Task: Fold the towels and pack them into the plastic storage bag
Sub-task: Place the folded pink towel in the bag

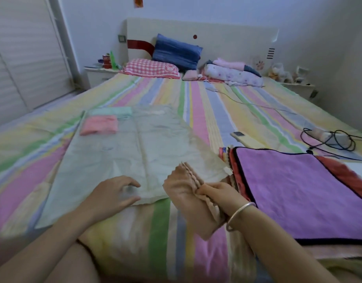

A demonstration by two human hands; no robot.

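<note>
Two packed: pink towel (99, 125), mint towel (111, 111) in plastic storage bag (155, 144).
Right hand (221, 194) pinches peach towel (182, 195); left hand (112, 193) fingers apart.

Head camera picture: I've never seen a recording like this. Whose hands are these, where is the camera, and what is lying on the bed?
There is no machine here. A person wears one camera on the head, looking forward and down, so the two arms coming in from the bottom are their own. The surface is a bed with a striped sheet. A large clear plastic bag lies flat on it. A folded pink towel and a green towel seem to sit inside its far left corner. The right hand, with a bracelet on the wrist, grips a folded beige towel. The left hand is spread at the bag's near edge and holds nothing. It is blurred, so whether it touches is unclear. To the right lies a stack of unfolded towels, with a purple towel on top. Farther off are a phone and a power strip.
</note>
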